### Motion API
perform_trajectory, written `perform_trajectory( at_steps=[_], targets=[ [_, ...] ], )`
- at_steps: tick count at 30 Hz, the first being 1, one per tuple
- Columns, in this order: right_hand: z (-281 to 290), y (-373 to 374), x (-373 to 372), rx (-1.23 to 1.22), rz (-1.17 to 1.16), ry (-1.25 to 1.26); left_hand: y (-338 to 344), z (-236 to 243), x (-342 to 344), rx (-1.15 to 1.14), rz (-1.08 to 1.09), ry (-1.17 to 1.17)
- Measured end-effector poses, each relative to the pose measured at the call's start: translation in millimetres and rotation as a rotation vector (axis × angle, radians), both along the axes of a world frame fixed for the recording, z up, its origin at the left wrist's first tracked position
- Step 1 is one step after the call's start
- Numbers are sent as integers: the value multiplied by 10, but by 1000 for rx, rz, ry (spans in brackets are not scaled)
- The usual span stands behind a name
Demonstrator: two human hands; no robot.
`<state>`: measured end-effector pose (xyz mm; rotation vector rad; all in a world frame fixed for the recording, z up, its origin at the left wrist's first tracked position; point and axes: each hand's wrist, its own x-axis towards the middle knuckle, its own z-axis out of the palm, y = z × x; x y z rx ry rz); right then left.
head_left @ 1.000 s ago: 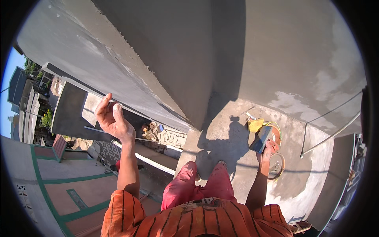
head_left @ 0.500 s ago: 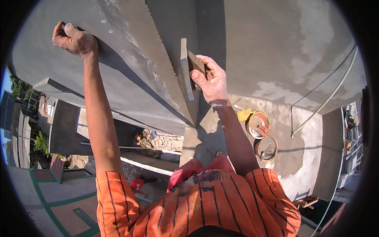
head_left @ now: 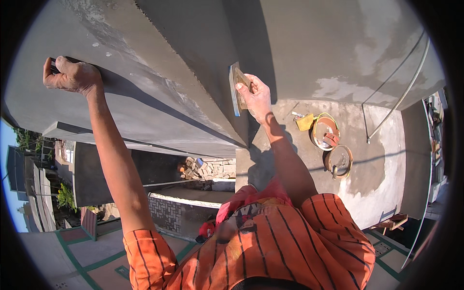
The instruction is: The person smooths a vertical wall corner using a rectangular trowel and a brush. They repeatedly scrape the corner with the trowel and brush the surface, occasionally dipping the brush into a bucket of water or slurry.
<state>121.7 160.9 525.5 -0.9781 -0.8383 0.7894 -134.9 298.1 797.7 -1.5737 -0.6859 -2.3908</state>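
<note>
Head view looks down a grey plastered wall (head_left: 159, 92) that fills the upper half, its sharp vertical corner running down the middle, sunlit on the left face and shaded just right of the edge. Below lies a concrete slab (head_left: 386, 159), partly wet and dark, with a bent metal rod (head_left: 396, 96) rising from it. The person's orange striped shirt (head_left: 270, 246) fills the bottom. On the slab, well below the hands, sit two round pans (head_left: 333, 145) side by side, the upper one holding a red-handled tool, with a yellow scoop (head_left: 304, 122) just beside it. The left hand (head_left: 70, 75) is raised high on the left face, fingers curled shut over a ledge of the wall. The right hand (head_left: 253, 94) grips the handle of a float (head_left: 235, 89), fingers wrapped tight around it; the float stands edge-on, pressed against the wall's corner, its blade touching the plaster.
</note>
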Motion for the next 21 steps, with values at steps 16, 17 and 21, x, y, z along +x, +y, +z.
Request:
perform_trajectory(
  at_steps=[16, 17, 21],
  targets=[
    [-1401, 11, -176, -578, -135, -370, 258, 97, -349, 66, -64, 77],
    [-1364, 6, -164, -595, -198, -399, 258, 115, -340, 65, -51, 73],
    [-438, -162, -200, -187, 1, -128, 311, 136, -459, 44, -83, 79]
  ],
)
